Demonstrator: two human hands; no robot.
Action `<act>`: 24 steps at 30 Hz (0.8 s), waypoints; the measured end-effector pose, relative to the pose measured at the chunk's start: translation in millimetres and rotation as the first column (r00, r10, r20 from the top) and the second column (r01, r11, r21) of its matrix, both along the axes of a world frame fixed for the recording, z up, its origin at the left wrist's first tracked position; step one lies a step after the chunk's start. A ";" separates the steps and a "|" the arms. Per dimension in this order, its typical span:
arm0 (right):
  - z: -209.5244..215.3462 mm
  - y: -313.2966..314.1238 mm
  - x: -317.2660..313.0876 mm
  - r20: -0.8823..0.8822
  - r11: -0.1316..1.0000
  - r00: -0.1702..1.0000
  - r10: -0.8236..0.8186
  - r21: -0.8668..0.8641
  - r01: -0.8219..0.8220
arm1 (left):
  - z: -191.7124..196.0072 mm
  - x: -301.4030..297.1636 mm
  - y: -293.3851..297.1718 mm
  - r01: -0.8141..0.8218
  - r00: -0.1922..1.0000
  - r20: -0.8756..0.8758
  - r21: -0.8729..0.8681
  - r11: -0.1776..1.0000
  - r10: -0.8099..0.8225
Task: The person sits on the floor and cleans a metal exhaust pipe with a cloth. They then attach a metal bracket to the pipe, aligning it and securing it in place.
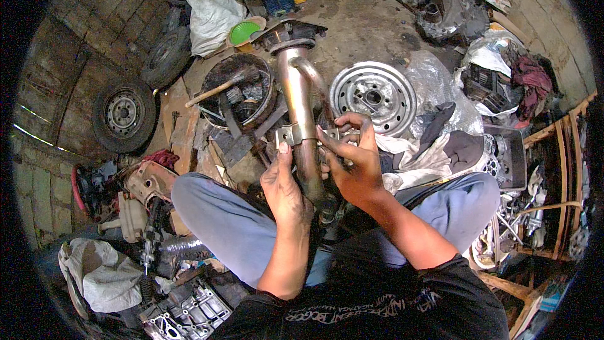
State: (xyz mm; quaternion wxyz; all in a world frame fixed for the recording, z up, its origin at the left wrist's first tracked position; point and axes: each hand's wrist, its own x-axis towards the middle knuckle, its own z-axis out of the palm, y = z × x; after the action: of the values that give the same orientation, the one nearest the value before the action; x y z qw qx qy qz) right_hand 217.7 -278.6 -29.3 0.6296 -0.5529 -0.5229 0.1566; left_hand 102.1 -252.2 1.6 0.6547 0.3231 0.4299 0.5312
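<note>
A shiny metal pipe (pixel 298 91) with a dark flange (pixel 290 33) at its far end stands upright between my knees. A thin side tube (pixel 308 72) branches off its right side. Around its middle sits a metal clamp (pixel 288 136) with an ear on either side. My left hand (pixel 284 186) is closed on the pipe from the left, its thumb pressed just below the left ear; its other fingers are partly hidden. At the right ear, my right hand (pixel 355 160) has its fingers bent in a pinch. Anything small between those fingertips is hidden.
Beyond the pipe lie a round pan (pixel 267 104) with a hammer (pixel 220 88) and parts, and a steel wheel rim (pixel 374 96). Tyres (pixel 124 115) lean at the left wall. Cloths (pixel 434 154) lie by my right knee. An aluminium engine part (pixel 189 315) sits at lower left.
</note>
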 end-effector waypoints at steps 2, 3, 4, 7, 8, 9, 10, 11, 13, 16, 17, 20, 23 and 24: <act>1.7 0.2 0.0 0.017 1.000 1.000 0.013 -0.010 -0.013 | -0.5 -0.3 0.0 -0.003 1.000 0.010 0.018 1.000 0.002; 1.5 0.4 0.5 0.049 1.000 0.999 0.006 -0.007 -0.006 | -0.9 -0.6 0.1 -0.004 1.000 0.015 0.028 1.000 0.003; 1.3 0.3 1.3 0.081 1.000 0.997 -0.003 -0.004 0.003 | -1.6 -0.8 0.3 -0.007 1.000 0.006 0.023 1.000 0.007; -1.4 0.8 2.3 0.163 0.999 0.986 -0.041 0.021 0.038 | -2.8 -1.0 0.7 -0.019 1.000 -0.008 0.018 1.000 0.019; -1.0 0.6 1.5 0.138 0.999 0.990 -0.034 0.019 0.032 | -1.3 0.0 1.1 -0.023 1.000 -0.003 0.021 1.000 0.023; -1.0 0.2 2.0 0.162 0.999 0.986 -0.036 0.016 0.034 | -0.1 1.0 1.2 -0.028 1.000 0.001 0.024 0.999 0.028; -0.7 0.1 2.1 0.185 0.999 0.982 -0.036 0.014 0.034 | 1.0 1.6 1.0 -0.029 1.000 0.002 0.016 0.999 0.029; -0.9 -0.4 4.7 0.256 0.999 0.966 -0.045 0.011 0.044 | 2.0 2.2 0.7 -0.031 1.000 0.002 0.008 0.999 0.031; 0.2 -1.0 9.0 0.340 0.999 0.939 -0.042 0.011 0.041 | 3.0 2.3 0.1 -0.028 1.000 0.007 -0.001 1.000 0.028; 4.1 -1.8 10.9 0.376 1.000 0.926 -0.017 0.009 0.015 | 2.2 2.1 0.0 -0.022 1.000 0.009 0.011 1.000 0.022; 4.9 -2.0 8.9 0.383 1.000 0.924 -0.015 0.003 0.015 | 0.1 2.8 1.0 -0.025 1.000 0.003 0.023 0.999 0.025; 11.7 -5.4 5.6 0.391 0.999 0.920 0.024 -0.044 -0.008 | -6.0 2.1 3.4 -0.046 0.999 0.011 0.049 0.998 0.045; 13.2 -6.7 2.8 0.434 0.997 0.900 0.042 -0.076 -0.009 | -5.4 -0.4 5.1 -0.046 0.999 0.008 0.046 0.998 0.046; 13.0 -7.0 2.0 0.455 0.997 0.890 0.042 -0.082 -0.004 | -4.8 -1.0 5.6 -0.042 0.999 0.002 0.041 0.998 0.042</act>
State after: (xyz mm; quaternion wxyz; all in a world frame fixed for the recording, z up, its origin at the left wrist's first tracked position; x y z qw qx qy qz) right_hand 219.8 -285.6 -16.3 0.4651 -0.5925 -0.6558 0.0506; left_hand 101.1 -246.5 -3.2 0.6370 0.3272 0.4252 0.5536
